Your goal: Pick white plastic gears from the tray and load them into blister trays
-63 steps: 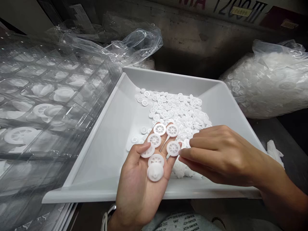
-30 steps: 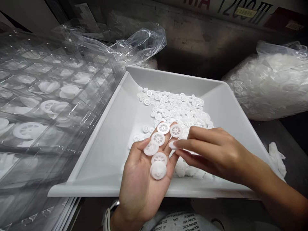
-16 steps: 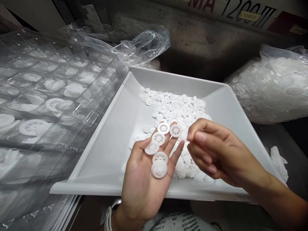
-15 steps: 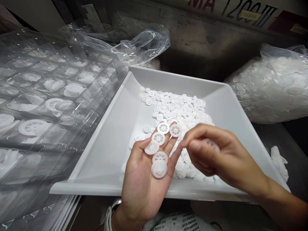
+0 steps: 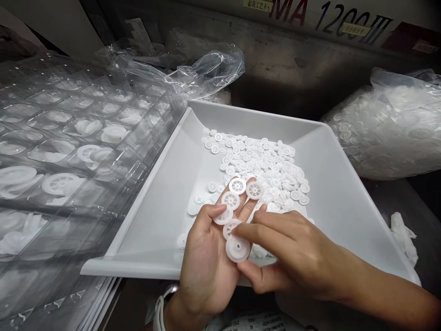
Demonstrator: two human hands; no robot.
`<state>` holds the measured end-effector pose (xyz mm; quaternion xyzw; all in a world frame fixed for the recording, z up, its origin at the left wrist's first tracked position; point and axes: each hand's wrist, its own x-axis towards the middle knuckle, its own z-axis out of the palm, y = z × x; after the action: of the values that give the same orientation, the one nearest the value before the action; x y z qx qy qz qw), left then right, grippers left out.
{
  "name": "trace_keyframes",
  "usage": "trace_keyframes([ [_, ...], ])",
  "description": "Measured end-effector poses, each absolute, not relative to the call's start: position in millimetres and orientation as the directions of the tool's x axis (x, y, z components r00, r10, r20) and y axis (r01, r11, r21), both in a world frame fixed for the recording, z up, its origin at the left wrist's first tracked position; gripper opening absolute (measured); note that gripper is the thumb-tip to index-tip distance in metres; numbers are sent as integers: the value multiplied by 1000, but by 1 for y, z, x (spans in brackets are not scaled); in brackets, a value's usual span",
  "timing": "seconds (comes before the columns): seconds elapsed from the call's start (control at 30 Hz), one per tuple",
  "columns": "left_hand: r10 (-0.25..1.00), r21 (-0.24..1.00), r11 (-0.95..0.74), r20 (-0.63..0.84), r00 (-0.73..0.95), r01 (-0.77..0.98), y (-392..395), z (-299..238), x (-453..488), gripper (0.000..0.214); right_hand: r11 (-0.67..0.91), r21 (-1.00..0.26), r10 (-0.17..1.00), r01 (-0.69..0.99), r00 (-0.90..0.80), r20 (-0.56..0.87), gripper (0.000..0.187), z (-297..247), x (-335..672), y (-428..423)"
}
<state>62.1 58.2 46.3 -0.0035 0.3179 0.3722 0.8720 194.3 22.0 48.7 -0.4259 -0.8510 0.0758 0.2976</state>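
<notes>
My left hand (image 5: 210, 262) is palm up over the near side of the grey tray (image 5: 144, 202), its thumb pressed on one of several small white plastic gears spread over the palm and fingers. Spoked gears (image 5: 230, 201) lie along the fingers. Lower on the palm, a solid-faced gear (image 5: 238, 249) partly overlaps another. My right hand (image 5: 292, 248) has its thumb and fingertips at the edges of this lower gear, in a pinch. Its remaining fingers are partly hidden. Beyond both hands, a loose pile of similar gears (image 5: 262, 161) covers the tray's floor.
Stacked clear blister trays (image 5: 93, 174) with white parts in their pockets stand left. Crumpled clear plastic film (image 5: 213, 69) lies behind them. A full clear bag of white parts (image 5: 392, 128) sits right, with a white crumpled piece (image 5: 403, 236) nearer. A machine panel (image 5: 310, 50) spans the back.
My right hand has come left and down from beside the left fingers to the lower gear on my palm, its fingers uncurling into a pinch. The view has shifted slightly.
</notes>
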Motion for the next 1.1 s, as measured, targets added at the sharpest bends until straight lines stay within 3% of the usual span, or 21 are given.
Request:
trace_keyframes([
  [0.1, 704, 235, 687, -449, 550, -688, 58, 46, 62, 47, 582, -504, 806, 638, -370, 462, 14, 50, 198, 26],
  [0.17, 724, 229, 672, -403, 560, -704, 57, 45, 62, 47, 532, -519, 838, 669, -327, 437, 11, 49, 201, 29],
  [0.37, 722, 211, 669, -414, 555, -713, 56, 42, 61, 47, 429, -487, 882, 761, -236, 409, 16, 42, 199, 29],
  [0.57, 756, 210, 631, -382, 531, -747, 55, 46, 63, 46, 363, -560, 905, 745, -139, 401, 4, 45, 200, 30],
  [0.67, 754, 178, 630, -373, 541, -756, 55, 46, 64, 46, 337, -626, 920, 703, -106, 377, 9, 45, 201, 31],
  [0.87, 742, 171, 645, -376, 555, -745, 55, 46, 62, 36, 324, -726, 939, 607, -111, 326, 8, 50, 205, 35],
  [1.1, 737, 125, 637, -387, 554, -761, 57, 46, 60, 42, 355, -651, 931, 670, -190, 312, 8, 57, 216, 38],
])
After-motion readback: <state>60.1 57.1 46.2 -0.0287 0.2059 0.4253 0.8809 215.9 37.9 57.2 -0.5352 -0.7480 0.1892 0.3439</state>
